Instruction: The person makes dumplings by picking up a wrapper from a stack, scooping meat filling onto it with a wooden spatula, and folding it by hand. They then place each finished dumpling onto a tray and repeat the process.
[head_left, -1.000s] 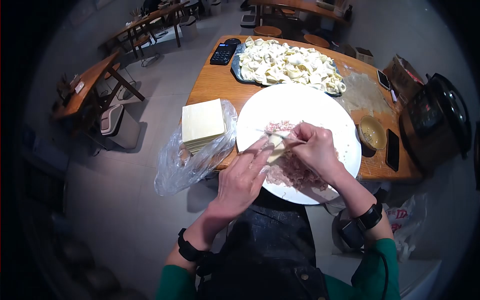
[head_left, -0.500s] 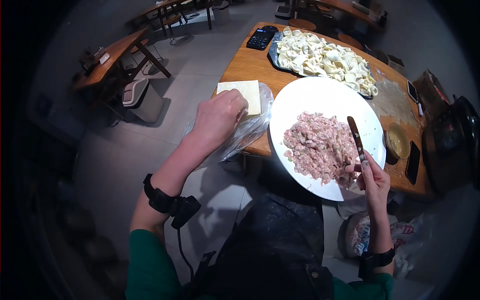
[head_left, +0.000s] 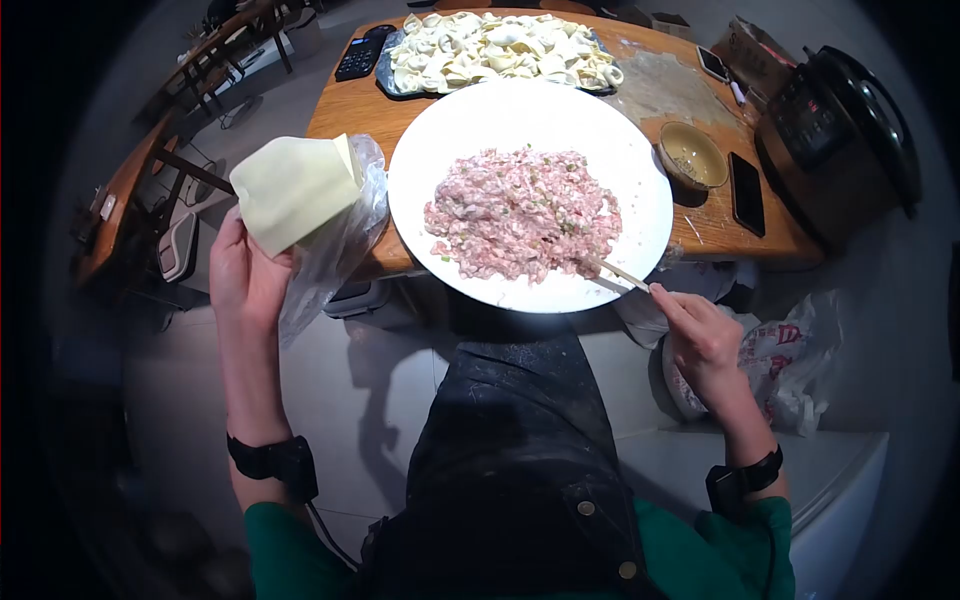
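My left hand (head_left: 248, 268) holds up a square, pale yellow dough wrapper (head_left: 290, 192), its fingers mostly hidden beneath the sheet. Just behind it, more wrappers (head_left: 340, 212) lie on a clear plastic bag (head_left: 372, 190) at the table's left edge. My right hand (head_left: 700, 335) is closed around a thin flat stick (head_left: 628, 276). The stick's far end reaches into the pink minced meat (head_left: 525, 212), which has green bits in it. A large white plate (head_left: 530, 105) carries the meat and overhangs the front of the table.
Folded wontons (head_left: 500, 50) fill a dark tray at the back of the wooden table (head_left: 350, 118). A calculator (head_left: 360, 55) lies at its left. To the right are a small bowl (head_left: 693, 155), a black phone (head_left: 746, 193) and a large black cooker (head_left: 835, 140).
My left hand has lifted a wrapper off the stack and moved left. My right hand has lowered the stick's tip into the meat. The view has shifted right.
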